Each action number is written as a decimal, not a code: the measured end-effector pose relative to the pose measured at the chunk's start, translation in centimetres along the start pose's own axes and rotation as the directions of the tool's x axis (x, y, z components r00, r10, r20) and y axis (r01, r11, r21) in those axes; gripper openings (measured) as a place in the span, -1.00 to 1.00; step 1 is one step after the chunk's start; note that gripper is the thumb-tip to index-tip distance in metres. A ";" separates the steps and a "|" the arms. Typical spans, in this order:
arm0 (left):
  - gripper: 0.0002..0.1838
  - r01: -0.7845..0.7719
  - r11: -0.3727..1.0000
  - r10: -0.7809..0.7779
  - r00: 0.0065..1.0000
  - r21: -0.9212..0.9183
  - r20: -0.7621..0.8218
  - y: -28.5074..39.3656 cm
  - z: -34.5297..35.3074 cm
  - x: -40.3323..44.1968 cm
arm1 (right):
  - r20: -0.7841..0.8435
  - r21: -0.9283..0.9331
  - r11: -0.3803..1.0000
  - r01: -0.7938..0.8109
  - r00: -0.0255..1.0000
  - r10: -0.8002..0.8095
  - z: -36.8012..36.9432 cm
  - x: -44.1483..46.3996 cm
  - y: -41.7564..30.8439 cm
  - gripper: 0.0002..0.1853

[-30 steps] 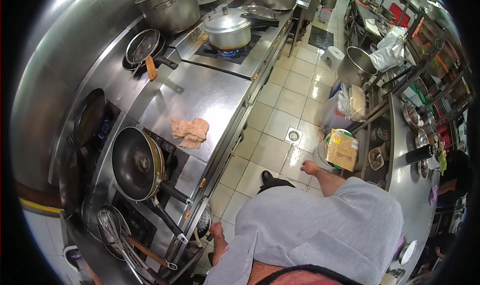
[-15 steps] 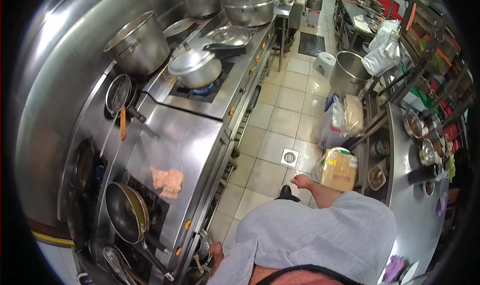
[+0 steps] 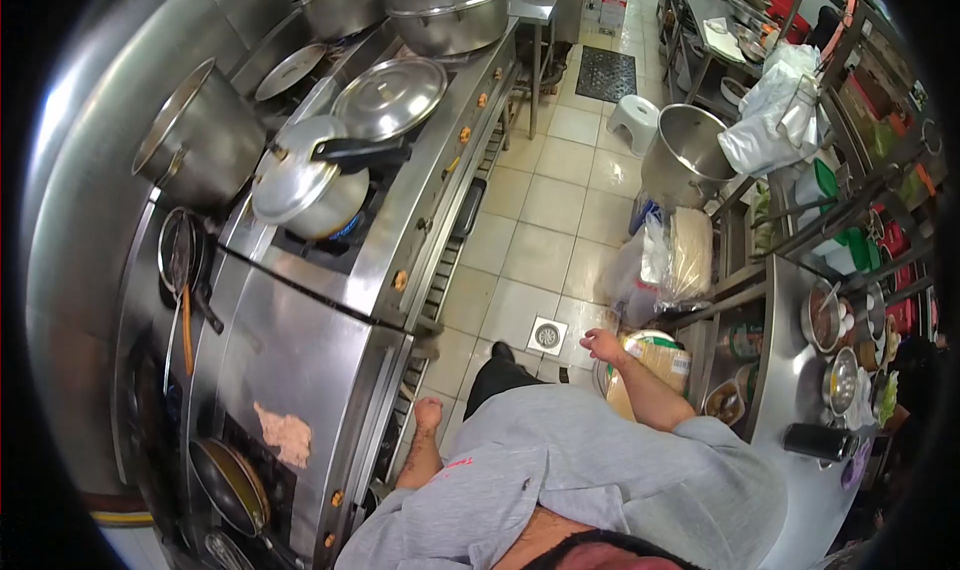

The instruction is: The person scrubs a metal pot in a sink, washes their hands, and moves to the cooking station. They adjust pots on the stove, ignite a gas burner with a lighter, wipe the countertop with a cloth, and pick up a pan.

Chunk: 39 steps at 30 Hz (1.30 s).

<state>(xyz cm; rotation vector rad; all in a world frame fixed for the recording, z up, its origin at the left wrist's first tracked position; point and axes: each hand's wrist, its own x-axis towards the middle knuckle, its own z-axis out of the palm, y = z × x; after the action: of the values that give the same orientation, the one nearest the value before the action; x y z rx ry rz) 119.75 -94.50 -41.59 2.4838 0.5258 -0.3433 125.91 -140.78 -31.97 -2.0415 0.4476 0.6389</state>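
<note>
My left hand (image 3: 428, 411) is curled into a loose fist low beside the stove's front edge, with nothing visible in it. My right hand (image 3: 602, 346) hangs with fingers partly extended, holding nothing, just above a cardboard box (image 3: 655, 362). A flat pinkish piece of what looks like raw meat (image 3: 284, 436) lies on the steel cooktop (image 3: 300, 340) to my left. Beyond it, a lidded pressure cooker (image 3: 310, 185) sits on a burner with a blue flame. A frying pan (image 3: 232, 485) rests nearer me on the left. Neither hand touches these things.
A round lid (image 3: 390, 98), a tall stockpot (image 3: 205, 145) and a strainer (image 3: 180, 255) stand along the stove. Ahead runs a tiled aisle with a floor drain (image 3: 547, 336), a white stool (image 3: 634, 125) and a large pot (image 3: 688, 155). A steel counter (image 3: 800, 400) with bowls lines the right.
I have moved forward along the aisle, so the stove and meat shift lower and left in view. My left hand has swung forward and up. Both hands stay without anything visible in them.
</note>
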 end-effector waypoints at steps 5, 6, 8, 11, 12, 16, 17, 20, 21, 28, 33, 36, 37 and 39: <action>-0.77 0.036 0.999 -0.030 0.969 -0.022 0.245 4.1 2.9 8.7 | -0.015 0.054 0.999 0.011 1.000 -0.010 -3.1 6.4 -1.4 -0.60; -0.72 0.144 0.990 -0.134 0.951 -0.013 0.279 5.4 3.5 10.2 | -0.021 0.056 0.998 0.009 1.000 -0.008 -4.0 7.6 -1.3 -0.60; -0.67 0.239 0.971 -0.228 0.922 0.004 0.312 8.6 3.9 12.7 | -0.018 0.008 0.999 -0.037 0.999 0.037 -6.8 9.7 -0.9 -0.64; -0.58 -0.123 0.986 0.058 0.887 0.114 0.459 13.4 4.6 17.6 | -0.007 0.051 0.992 -0.114 0.993 0.115 -11.2 12.6 0.7 -0.67; -0.58 -0.132 0.985 0.068 0.886 0.109 0.460 15.4 5.2 19.9 | -0.036 0.094 0.978 -0.187 0.981 0.191 -12.9 13.2 0.5 -0.67; -0.58 -0.193 0.976 0.141 0.911 0.099 0.387 25.0 5.5 25.3 | -0.135 0.374 0.890 -0.263 0.933 0.332 -16.6 18.5 1.3 -0.78; -0.61 -0.059 0.998 0.059 0.925 -0.013 0.376 27.9 5.2 26.3 | -0.066 0.457 0.857 -0.236 0.952 0.298 -17.6 20.4 1.2 -0.78; -0.63 0.061 0.986 0.000 0.928 -0.153 0.372 32.8 6.5 30.7 | -0.037 0.432 0.863 -0.263 0.951 0.308 -21.4 23.7 -4.4 -0.77; -0.63 0.048 0.982 0.023 0.931 -0.185 0.364 34.3 7.1 32.5 | -0.052 0.411 0.890 -0.200 0.969 0.242 -22.2 26.4 -3.9 -0.75; -0.69 0.087 0.992 -0.067 0.978 -0.095 0.195 42.5 10.6 39.7 | -0.002 0.271 0.957 -0.102 0.994 0.106 -36.2 40.1 -8.5 -0.69; -0.68 -0.415 0.828 0.247 0.874 0.378 0.419 48.6 13.0 43.1 | -0.110 0.300 0.952 0.066 0.993 -0.034 -49.1 49.9 -15.9 -0.67; -0.70 -0.042 0.977 -0.034 0.937 0.211 0.348 57.2 12.0 42.5 | -0.144 0.332 0.932 0.143 0.985 -0.099 -54.2 54.7 -23.7 -0.64; -0.72 0.044 0.984 -0.098 0.945 0.175 0.312 58.4 12.4 43.3 | -0.136 0.325 0.928 0.181 0.980 -0.144 -55.2 56.3 -26.2 -0.63; -0.73 0.139 0.981 -0.171 0.947 0.133 0.272 60.5 13.0 45.3 | -0.102 0.316 0.925 0.211 0.977 -0.188 -56.4 60.0 -31.0 -0.64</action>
<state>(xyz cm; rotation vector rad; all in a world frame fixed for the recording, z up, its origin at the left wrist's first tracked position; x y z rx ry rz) 184.94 -134.75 -38.83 2.4467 0.5967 -0.7972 205.44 -177.07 -22.12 -1.7673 0.3529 0.3437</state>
